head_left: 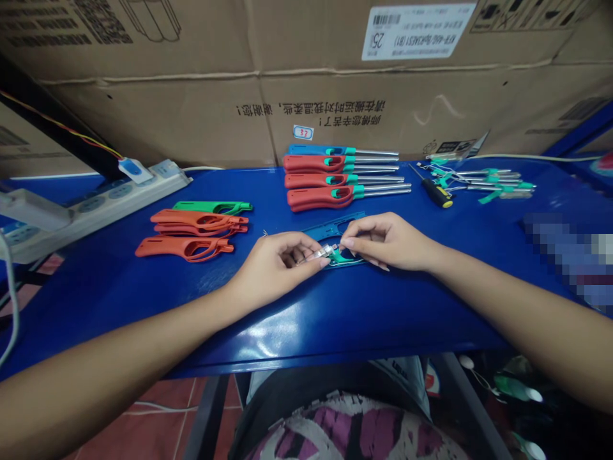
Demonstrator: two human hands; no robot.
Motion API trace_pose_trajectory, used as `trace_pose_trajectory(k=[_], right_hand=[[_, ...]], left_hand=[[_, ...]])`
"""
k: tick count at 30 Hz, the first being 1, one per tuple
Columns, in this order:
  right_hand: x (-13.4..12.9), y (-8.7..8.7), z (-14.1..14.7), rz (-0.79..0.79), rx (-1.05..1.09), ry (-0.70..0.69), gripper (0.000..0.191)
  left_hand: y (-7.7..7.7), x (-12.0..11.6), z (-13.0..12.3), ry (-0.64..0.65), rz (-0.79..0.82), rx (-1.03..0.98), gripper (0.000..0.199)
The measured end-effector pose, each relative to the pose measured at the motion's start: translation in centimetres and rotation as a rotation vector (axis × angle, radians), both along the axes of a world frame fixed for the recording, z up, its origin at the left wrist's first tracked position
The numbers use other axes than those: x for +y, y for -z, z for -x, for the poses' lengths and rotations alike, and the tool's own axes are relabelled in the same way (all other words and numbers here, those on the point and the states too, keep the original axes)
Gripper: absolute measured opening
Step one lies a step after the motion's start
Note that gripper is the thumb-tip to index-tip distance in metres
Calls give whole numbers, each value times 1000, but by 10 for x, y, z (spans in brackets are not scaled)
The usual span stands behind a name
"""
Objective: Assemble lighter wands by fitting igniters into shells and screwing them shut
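My left hand (282, 259) is closed around a small clear lighter tank (320, 253) with a whitish metal-looking tip, held tilted up to the right. My right hand (385, 243) pinches at that tip, thumb against forefinger; whatever is between them is too small to make out. Beneath both hands lies an open blue lighter casing (325, 229), partly hidden, with a green trigger piece (342, 257) near its middle. Behind the hands, several assembled lighters (318, 198) with red or blue handles and silver tubes lie in a row.
Several orange casings (184, 248) and a green casing (213, 206) lie at left, near a white power strip (96, 207). A black-and-yellow screwdriver (437, 191) and several metal tubes with green parts (500, 185) lie at right. A cardboard box (205, 121) stands behind the blue table (268, 332).
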State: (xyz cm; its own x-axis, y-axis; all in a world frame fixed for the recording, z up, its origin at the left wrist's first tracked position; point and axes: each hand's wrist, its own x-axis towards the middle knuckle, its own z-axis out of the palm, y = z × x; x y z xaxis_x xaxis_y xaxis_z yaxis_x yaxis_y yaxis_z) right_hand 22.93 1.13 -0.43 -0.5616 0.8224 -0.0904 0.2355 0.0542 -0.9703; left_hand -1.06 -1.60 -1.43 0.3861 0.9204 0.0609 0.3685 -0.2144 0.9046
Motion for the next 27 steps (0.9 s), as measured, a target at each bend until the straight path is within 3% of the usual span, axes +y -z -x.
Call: trace_pose_trajectory(k=[8, 20, 27], right_hand=[[0, 3, -1, -29, -29, -14, 29], [0, 5, -4, -70, -59, -16, 41], [2, 5, -4, -78, -30, -36, 38]], left_hand=[[0, 1, 0, 0, -13, -7, 25], [1, 1, 0, 21, -34, 3, 21], [2, 1, 0, 37, -50, 15, 22]])
